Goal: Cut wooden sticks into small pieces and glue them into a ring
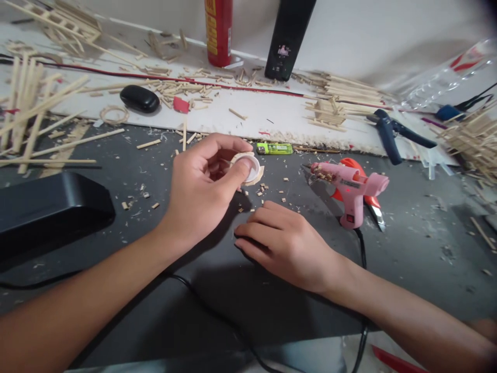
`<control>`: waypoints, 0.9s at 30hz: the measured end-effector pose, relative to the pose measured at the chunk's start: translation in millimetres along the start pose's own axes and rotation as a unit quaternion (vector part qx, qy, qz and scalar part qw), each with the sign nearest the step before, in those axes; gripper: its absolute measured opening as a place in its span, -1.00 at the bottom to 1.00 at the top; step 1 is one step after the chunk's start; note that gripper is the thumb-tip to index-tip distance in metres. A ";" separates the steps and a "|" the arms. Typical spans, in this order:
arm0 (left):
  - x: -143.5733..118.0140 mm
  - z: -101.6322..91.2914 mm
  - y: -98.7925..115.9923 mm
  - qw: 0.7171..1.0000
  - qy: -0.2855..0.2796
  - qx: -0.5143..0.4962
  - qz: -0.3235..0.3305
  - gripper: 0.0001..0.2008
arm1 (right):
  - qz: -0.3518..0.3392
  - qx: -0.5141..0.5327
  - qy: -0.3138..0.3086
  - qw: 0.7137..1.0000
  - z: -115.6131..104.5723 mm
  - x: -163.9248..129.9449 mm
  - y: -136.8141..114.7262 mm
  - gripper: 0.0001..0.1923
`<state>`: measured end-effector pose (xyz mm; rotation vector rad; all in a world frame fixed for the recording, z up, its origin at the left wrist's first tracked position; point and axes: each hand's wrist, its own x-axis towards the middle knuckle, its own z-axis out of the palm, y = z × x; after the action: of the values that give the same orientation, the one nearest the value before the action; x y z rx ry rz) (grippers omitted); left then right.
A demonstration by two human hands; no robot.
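My left hand (205, 178) grips a small white round ring (250, 167), thumb pressed on its rim, held just above the dark table (419, 233) with a thin wooden piece under it. My right hand (281, 241) rests palm down on the table below it, fingers curled toward the left, touching the surface; whether anything lies under the fingertips is hidden. A pink glue gun (349, 186) lies right of both hands, its black cord (363, 248) running past my right wrist.
Red-handled cutters (368, 199) lie under the glue gun. A green lighter (274, 148), blue pliers (392, 132), a black case (140, 98), a red can (218, 31), a black box (46, 207) and several wooden sticks (34, 103) lie around.
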<state>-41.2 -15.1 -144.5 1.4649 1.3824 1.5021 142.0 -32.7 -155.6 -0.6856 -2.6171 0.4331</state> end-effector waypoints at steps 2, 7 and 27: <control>-0.2 0.9 1.0 1.000 -0.002 -0.004 0.000 -0.90 | 0.012 -0.005 -0.008 1.000 -0.9 1.4 -1.3 -0.73; -0.6 1.7 2.2 1.000 -0.014 -0.025 -0.006 -0.89 | 0.046 -0.026 -0.018 0.998 -1.6 4.0 -1.4 -0.72; -21.7 -3.1 11.7 0.992 -0.017 0.077 0.097 -0.84 | 0.303 0.536 0.245 0.749 -32.1 -5.0 8.7 -0.91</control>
<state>-37.3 -39.2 -139.7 1.7564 1.3942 1.5079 163.9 -22.0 -132.5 -0.9785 -1.2162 1.5201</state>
